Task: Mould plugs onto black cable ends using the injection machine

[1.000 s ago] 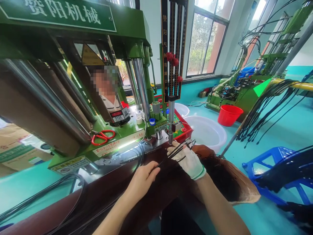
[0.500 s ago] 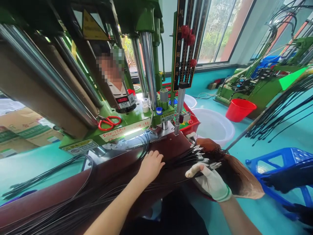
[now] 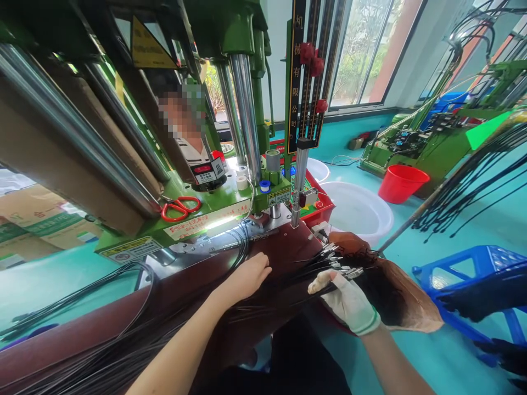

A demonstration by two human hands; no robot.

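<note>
L hand [image 3: 247, 277], bare: lies flat, palm down on the cable bundle [image 3: 288, 274], fingers together & stretched out, pressing, not clamped. R hand [image 3: 349, 302], white glove: under/against the bundle just below its metal tips [image 3: 343, 269], thumb sticking out to the L. Can't tell if its fingers close round the cables.

Bundle lies across the dark red counter [image 3: 288, 244], running from lower L up to the R. Tips fan out past the counter edge over a brown bag [image 3: 411, 310].

Progress (my read): early-to-mid. A few thin cables [image 3: 244, 241] already curve up into the fixture of the green machine [image 3: 230, 206], so some look loaded. The bulk sits on the counter under both hands, looks unsorted, most work left. No single cable is picked out yet.

Counts:
- hands of wearer: 2 (1 bare, 1 gloved)
- cables in bundle: too many to count, tips likewise
- cables at fixture: a handful, exact no. unclear
- red scissors [image 3: 181, 207]: 1 pair, on the machine base
- red bucket [image 3: 402, 182]: 1, on the floor
- white basins [image 3: 356, 211]: 2, the smaller one behind
- blue stool [image 3: 473, 269]: 1, at R
- other person [image 3: 193, 148]: 1, behind the machine
</note>
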